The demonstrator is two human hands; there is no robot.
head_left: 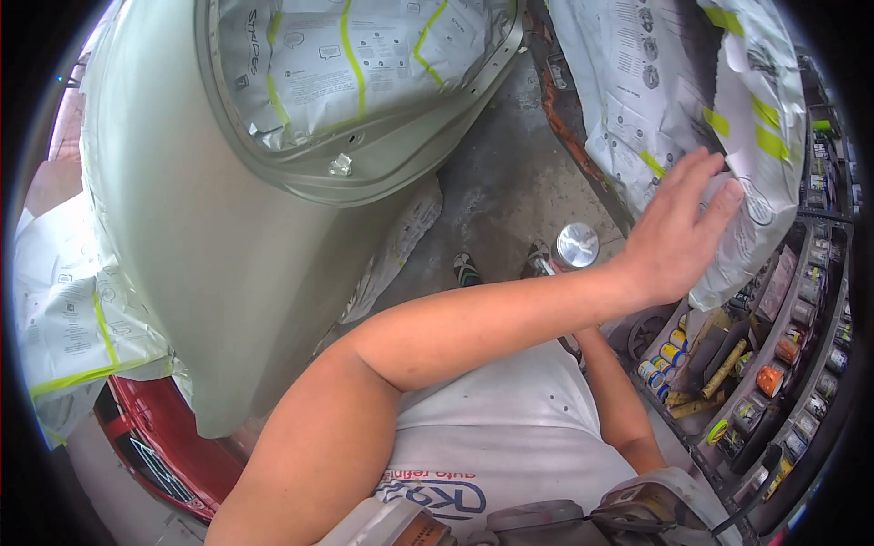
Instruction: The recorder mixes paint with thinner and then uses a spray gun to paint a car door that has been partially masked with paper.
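My left arm crosses the view to the upper right, where my left hand (678, 223), fingers extended, rests against crumpled white masking paper (756, 209) with yellow-green tape. My right hand (587, 337), mostly hidden under that forearm, holds a spray gun with a silver cup (575, 246); most of the gun is hidden. A grey-green car body panel (182, 246) stands at the left, its opening covered with taped masking paper (323, 64). A small crumpled piece (340, 164) sits below the opening.
Shelves of cans and jars (774, 382) run along the right beside me. A red car part (159, 409) and more masking paper (68, 300) are at the lower left. The stained concrete floor (482, 196) shows between the masked pieces, with my feet (466, 268) on it.
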